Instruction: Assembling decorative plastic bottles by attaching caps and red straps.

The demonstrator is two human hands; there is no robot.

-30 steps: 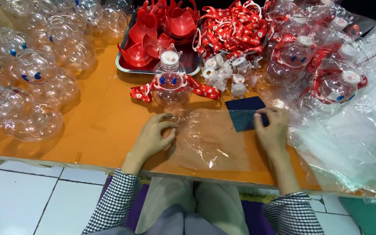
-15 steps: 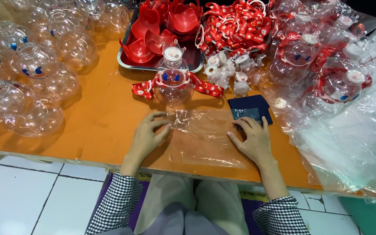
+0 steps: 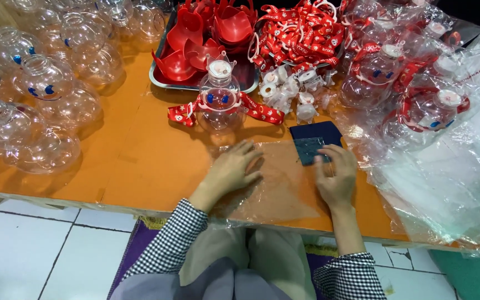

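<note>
Hands flat on a clear plastic bag [image 3: 276, 186] spread over the orange table [image 3: 140, 161], near its front edge. Left hand [image 3: 233, 169] palm down on bag's left part, fingers open and spread, gripping nothing. Right hand [image 3: 335, 176] on bag's right edge, fingers loosely extended, tips touching a dark blue pad [image 3: 313, 139] lying partly under the plastic; nothing clasped. Just beyond bag, upright: clear round bottle [image 3: 219, 94] with white cap, blue eyes, red printed strap [image 3: 254, 108] trailing to both sides. Behind it, metal tray [image 3: 159, 78] with red plastic pieces [image 3: 206, 33] and a heap of red straps [image 3: 301, 30]. Small white caps [image 3: 290, 91] clustered beside tray. Empty clear bottles [image 3: 45, 94] massed far left; bagged finished bottles [image 3: 418, 94] piled right.
</note>
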